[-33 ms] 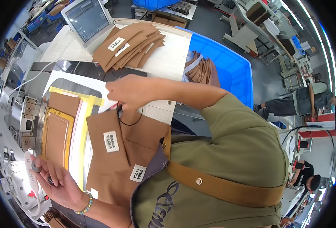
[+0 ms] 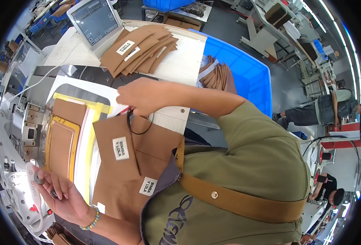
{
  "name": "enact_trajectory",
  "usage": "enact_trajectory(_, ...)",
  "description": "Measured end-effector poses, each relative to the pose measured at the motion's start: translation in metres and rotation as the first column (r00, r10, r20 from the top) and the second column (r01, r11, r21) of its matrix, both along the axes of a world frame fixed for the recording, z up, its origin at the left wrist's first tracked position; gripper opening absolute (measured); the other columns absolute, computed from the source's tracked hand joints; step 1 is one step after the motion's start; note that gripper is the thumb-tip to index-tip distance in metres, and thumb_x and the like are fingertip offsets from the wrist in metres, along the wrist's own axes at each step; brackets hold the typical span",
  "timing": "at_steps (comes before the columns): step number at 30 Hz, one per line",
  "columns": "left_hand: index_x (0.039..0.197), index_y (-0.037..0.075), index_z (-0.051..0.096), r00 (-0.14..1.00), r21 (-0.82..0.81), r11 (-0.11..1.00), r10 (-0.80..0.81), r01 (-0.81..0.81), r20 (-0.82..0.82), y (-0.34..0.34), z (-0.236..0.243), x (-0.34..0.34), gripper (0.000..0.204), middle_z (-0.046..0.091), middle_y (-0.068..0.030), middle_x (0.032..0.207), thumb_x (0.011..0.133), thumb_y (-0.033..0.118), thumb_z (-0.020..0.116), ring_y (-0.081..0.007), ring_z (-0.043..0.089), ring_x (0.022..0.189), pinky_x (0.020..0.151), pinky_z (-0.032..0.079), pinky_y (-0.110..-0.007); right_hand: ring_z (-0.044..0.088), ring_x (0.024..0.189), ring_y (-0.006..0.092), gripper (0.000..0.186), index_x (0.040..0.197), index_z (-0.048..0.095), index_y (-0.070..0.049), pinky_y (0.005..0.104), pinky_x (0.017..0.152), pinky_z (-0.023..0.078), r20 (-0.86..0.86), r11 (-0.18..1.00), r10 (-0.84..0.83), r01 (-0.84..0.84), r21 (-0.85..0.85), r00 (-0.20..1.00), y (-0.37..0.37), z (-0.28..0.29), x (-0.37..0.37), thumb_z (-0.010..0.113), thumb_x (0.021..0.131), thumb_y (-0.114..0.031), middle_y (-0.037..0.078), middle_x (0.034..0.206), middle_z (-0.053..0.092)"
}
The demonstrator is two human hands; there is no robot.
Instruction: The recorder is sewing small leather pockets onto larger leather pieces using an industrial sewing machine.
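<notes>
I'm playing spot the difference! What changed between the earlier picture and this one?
The right hand moved slightly up and right in the picture. The brown panel with a white label just below it shifted a little the same way. I can't see anything newly grabbed or let go. The left hand, yellow frame, fanned stack of brown panels and screen look the same.

Black-lettered white labels (image 2: 121,148) mark brown pieces (image 2: 111,169); dark letters (image 2: 171,224) cross the green shirt (image 2: 246,167).
</notes>
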State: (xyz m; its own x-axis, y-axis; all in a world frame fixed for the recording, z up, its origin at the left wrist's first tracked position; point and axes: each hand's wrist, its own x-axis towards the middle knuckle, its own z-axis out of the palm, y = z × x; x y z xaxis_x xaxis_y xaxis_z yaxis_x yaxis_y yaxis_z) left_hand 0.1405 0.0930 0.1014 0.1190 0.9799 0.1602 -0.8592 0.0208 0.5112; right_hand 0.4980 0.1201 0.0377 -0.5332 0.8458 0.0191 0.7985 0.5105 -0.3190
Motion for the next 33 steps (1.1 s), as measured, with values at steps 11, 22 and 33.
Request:
enact_trajectory(11,0.14,-0.003,0.051,0.985,0.01,0.993,0.115,-0.114,-0.132,-0.009,-0.005,0.018,0.042,0.064,-0.0047,0.108,0.111,0.026,0.049,-0.0027,0.038,0.058,0.047,0.03,-0.018,0.059,0.093,0.0113,0.064,0.159,0.035,-0.009,0.0254,0.081,0.048,-0.84,0.827,-0.184,-0.381,-0.413,0.511,0.053,0.049,-0.006,0.057,0.099,-0.011,0.004,0.112,0.062)
enact_trajectory(22,0.135,-0.001,0.054,0.968,-0.056,0.983,0.161,-0.174,-0.195,-0.01,0.013,0.029,0.038,0.064,-0.0056,0.103,0.111,0.029,0.048,-0.003,0.038,0.058,0.047,0.03,-0.018,0.042,0.076,0.0107,0.039,0.128,0.062,-0.002,0.0248,0.077,0.04,-0.848,0.762,0.19,-0.619,-0.191,0.495,0.124,0.167,-0.179,0.047,0.107,-0.031,-0.001,0.085,0.042)
enact_trajectory(33,0.133,-0.001,0.057,0.958,-0.075,0.979,0.165,-0.187,-0.234,-0.006,0.006,0.032,0.04,0.071,-0.0042,0.104,0.109,0.031,0.053,-0.0034,0.036,0.057,0.05,0.03,-0.019,0.057,0.079,0.0312,0.047,0.098,0.063,-0.005,0.0406,0.083,0.045,-0.415,0.782,0.61,-0.429,0.451,0.675,0.166,0.168,-0.28,0.038,0.108,-0.043,0.012,0.092,0.065)
